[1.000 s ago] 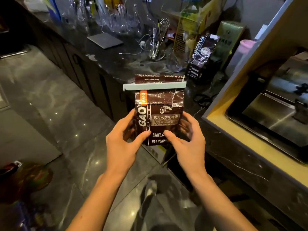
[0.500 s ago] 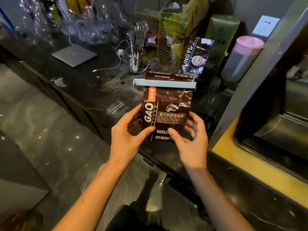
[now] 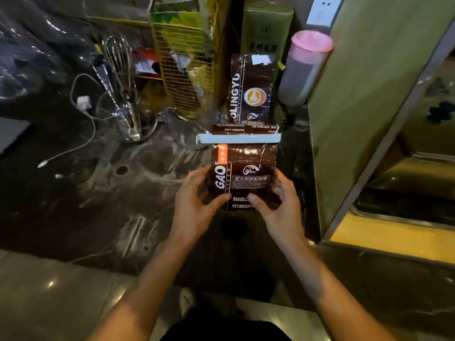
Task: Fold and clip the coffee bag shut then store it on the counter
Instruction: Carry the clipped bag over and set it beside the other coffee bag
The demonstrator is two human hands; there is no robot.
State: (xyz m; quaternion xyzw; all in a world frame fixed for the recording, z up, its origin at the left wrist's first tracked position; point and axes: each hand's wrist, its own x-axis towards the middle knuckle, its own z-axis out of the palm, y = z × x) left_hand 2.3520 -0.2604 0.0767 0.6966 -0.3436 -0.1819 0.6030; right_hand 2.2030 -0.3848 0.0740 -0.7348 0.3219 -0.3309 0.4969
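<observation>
Hands: left hand and right hand gripped the glossy dark brown foil coffee bag from either side, thumbs pressed on its front near the bottom edge, fingers wrapped behind.
Bag position: it sat between the two hands, upright, label facing the camera, above the dark marbled stone tabletop; whether its base touched the surface could not be told.
Bag closure: top was folded over, with a long pale blue plastic sealing clip clamped straight across the fold, well above both hands.
Behind the bag: a second dark brown coffee bag with a cup logo stood upright just beyond the clip.
Containers: a clear cylindrical canister with a pink lid stood to the right of that second bag, filled partway with something dark; a shiny metal holder to the left held a wire whisk.
Loose item: a white charging cable lay on the tabletop near the holder.
</observation>
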